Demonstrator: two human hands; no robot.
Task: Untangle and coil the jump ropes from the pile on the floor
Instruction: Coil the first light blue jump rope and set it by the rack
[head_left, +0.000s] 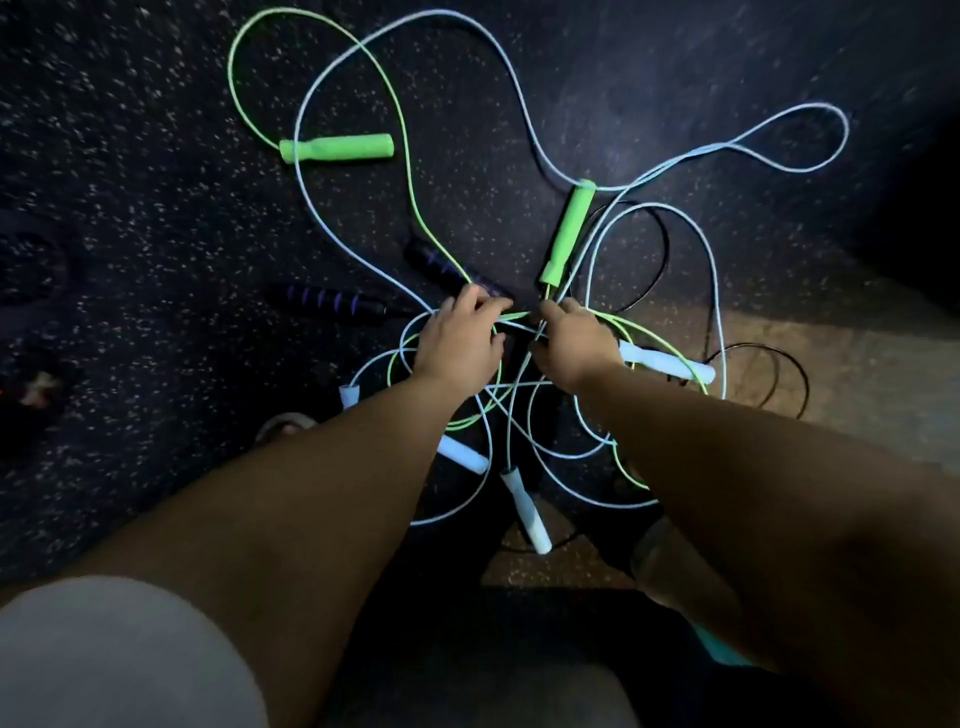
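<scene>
A tangle of jump ropes lies on the dark speckled floor. The green rope loops far left, with one green handle lying flat and a second green handle just beyond my hands. Pale blue rope loops wide to the right; its white-blue handles lie near my arms. Black handles with purple stripes and a thin black cord belong to a third rope. My left hand and my right hand both have curled fingers pinching cords at the knot's middle.
The floor is dark rubber with light flecks; a brighter lit patch lies at the right. My feet in sandals stand close to the pile. A small blurred object sits at the far left.
</scene>
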